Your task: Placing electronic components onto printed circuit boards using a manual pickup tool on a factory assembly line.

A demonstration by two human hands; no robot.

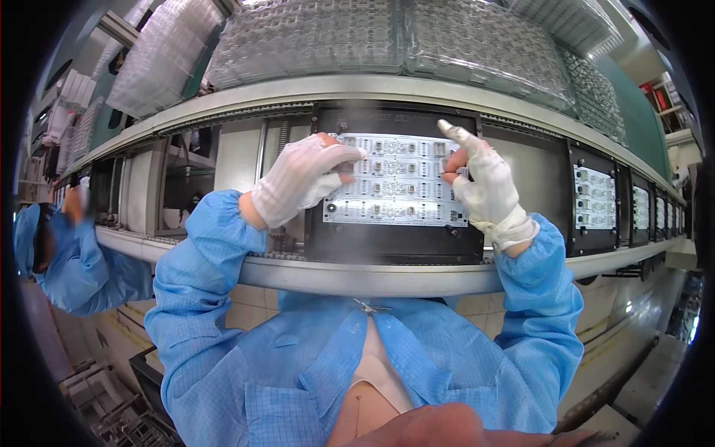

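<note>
Across the middle of the frame runs a conveyor line [372, 279], its pale metal near rail and far rail bowing from edge to edge. Along the top, beyond the far rail, stand stacks of clear plastic trays [488, 52]. At the left edge, well apart from the wearer, is a co-worker in a blue sleeve [89, 261].

Between the two rails, at centre, lies a black carrier plate [402, 252], its lower edge just beside the near rail. To its right a grey gap reaches to the next carrier [593, 244], which also bears white boards; to its left is an open-framed stretch crossed by metal rods. Both gaps leave sideways room, while the rails bound it above and below.

On the central plate lie four white strip circuit boards [395, 213], one above another, with a black margin showing on every side. The left hand [294, 182], white-gloved with bare fingertips, is at their left ends, thumb and forefinger spread apart. The right hand [488, 186], gloved likewise, is at their right ends, forefinger stretched toward the upper left; whether its bent fingers and thumb pinch anything, I cannot tell. The hands are apart, the boards between them. Smallest are the dark components dotting each strip.
</note>
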